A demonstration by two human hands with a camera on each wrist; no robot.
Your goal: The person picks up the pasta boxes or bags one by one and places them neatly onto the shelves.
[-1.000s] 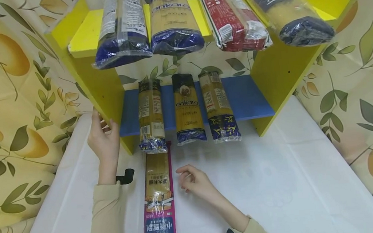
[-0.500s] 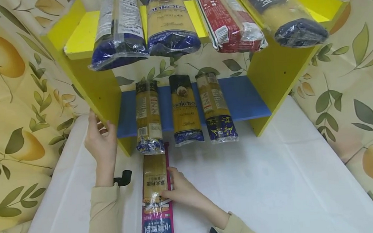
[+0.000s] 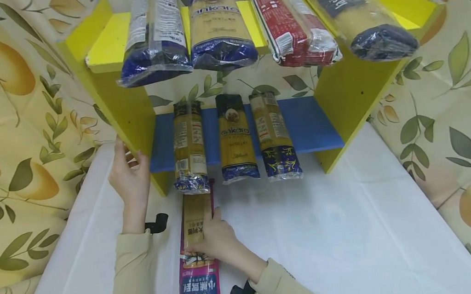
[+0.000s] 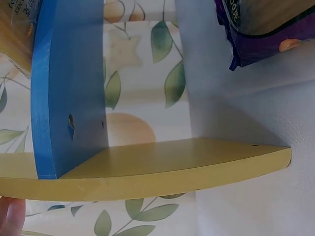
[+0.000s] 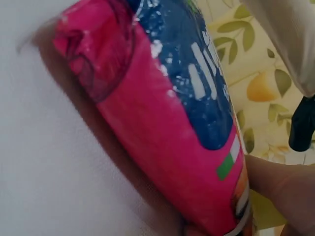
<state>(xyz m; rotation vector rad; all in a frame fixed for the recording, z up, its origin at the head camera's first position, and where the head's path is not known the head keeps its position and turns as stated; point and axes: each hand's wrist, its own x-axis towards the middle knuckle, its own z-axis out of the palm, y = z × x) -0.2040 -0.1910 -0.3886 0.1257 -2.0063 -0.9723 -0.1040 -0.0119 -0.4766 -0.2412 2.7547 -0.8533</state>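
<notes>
A pink and blue pack of spaghetti (image 3: 199, 281) lies lengthwise on the white table, its far end under the lower shelf's packs. My right hand (image 3: 220, 240) grips it around the middle, thumb across the top and fingers at the right edge. Close up in the right wrist view, the pack's pink end (image 5: 162, 142) slants over the cloth, with the thumb (image 5: 275, 182) at its side. My left hand (image 3: 132, 180) touches the outer face of the yellow shelf unit's left side panel (image 3: 127, 114); in the left wrist view a fingertip (image 4: 12, 216) shows beneath the panel.
Three spaghetti packs rest on the blue lower shelf (image 3: 310, 125), their ends jutting over its front edge. Several more, including a red pack (image 3: 294, 27), overhang the yellow top shelf (image 3: 104, 44). Patterned curtains (image 3: 14, 136) surround the white table (image 3: 350, 230).
My right hand has come left from beside the spaghetti pack on the table and taken hold of its middle. My left hand stays at the side panel.
</notes>
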